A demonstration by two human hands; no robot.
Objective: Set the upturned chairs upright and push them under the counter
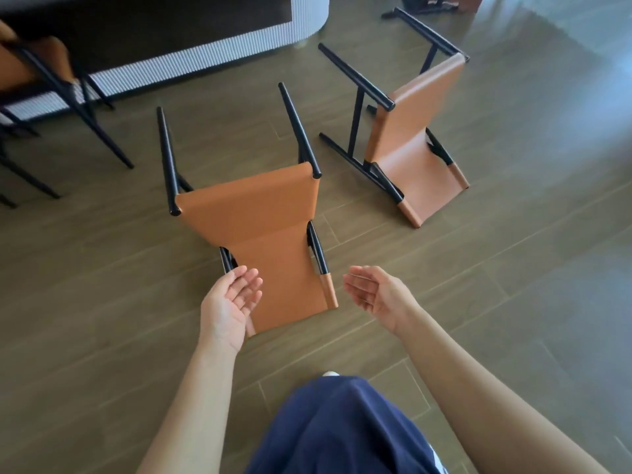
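Note:
Two orange leather chairs with black metal legs lie tipped over on the floor. The nearer chair [260, 234] rests on its back with its legs pointing away toward the counter [191, 59]. A second tipped chair [413, 145] lies further right, legs pointing left. My left hand [229, 302] hovers open, palm up, at the left edge of the nearer chair's backrest, touching or nearly touching it. My right hand [376, 295] is open, palm turned inward, just right of that backrest and apart from it.
An upright orange chair [37, 73] stands at the counter on the far left. Another chair's black legs [424, 5] show at the top right. The floor [513, 268] is brown wood-look tile. My dark blue clothing [342, 429] fills the bottom centre.

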